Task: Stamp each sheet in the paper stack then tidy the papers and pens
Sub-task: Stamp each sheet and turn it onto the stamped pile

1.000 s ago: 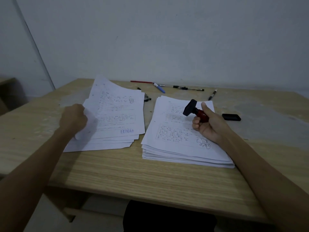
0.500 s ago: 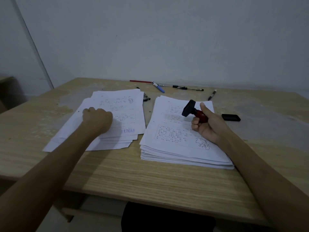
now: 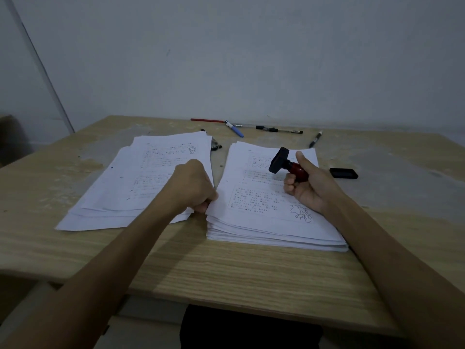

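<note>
Head view, right hand (image 3: 310,187) gripping stamp (image 3: 283,164), sheet text illegible

The right hand (image 3: 312,183) grips a red-handled stamp (image 3: 286,164) above the thick paper stack (image 3: 264,210). The left hand (image 3: 193,188) seems to pinch that stack's near left corner. Pens (image 3: 279,129) lie beyond the stack.

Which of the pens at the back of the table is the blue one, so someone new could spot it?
Look along the far edge of the table, by the wall. Several pens lie there in a loose row; the blue pen lies slanted just right of the thin red pen. The pens to its right are black.
</note>
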